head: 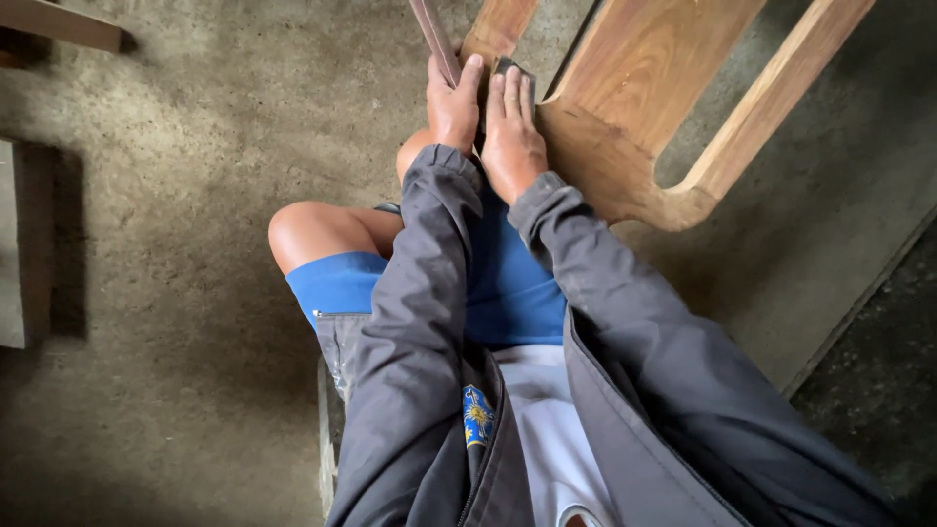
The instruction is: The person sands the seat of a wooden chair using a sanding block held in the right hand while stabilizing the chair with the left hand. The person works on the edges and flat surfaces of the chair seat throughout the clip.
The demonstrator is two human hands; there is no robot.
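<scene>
The person sits with grey jacket sleeves (625, 322) extended forward over blue shorts (337, 283), one bare knee (298, 229) raised at the left.

The left hand (452, 102) is clamped around a thin dark slat (434, 39) that rises off the top edge. The right hand (512, 137) lies flat, fingers together, pressing a small dark pad (514, 68), probably abrasive, against the wood frame (634, 107). The two hands touch side by side.

The frame is a large curved piece of reddish-brown timber leaning from centre to far right, with a long open slot between its broad panel and its outer rail.

For good work at this step: keep the pad flat under the fingers, keep pressure even, stroke along the grain, and hold the slat firmly so the part does not shift.

Obstructions: the slat and left thumb crowd the pad on its left side, limiting travel there.

Surroundings: rough concrete floor (176, 146); a timber block (15, 244) at far left; a board end (59, 24) at top left
</scene>
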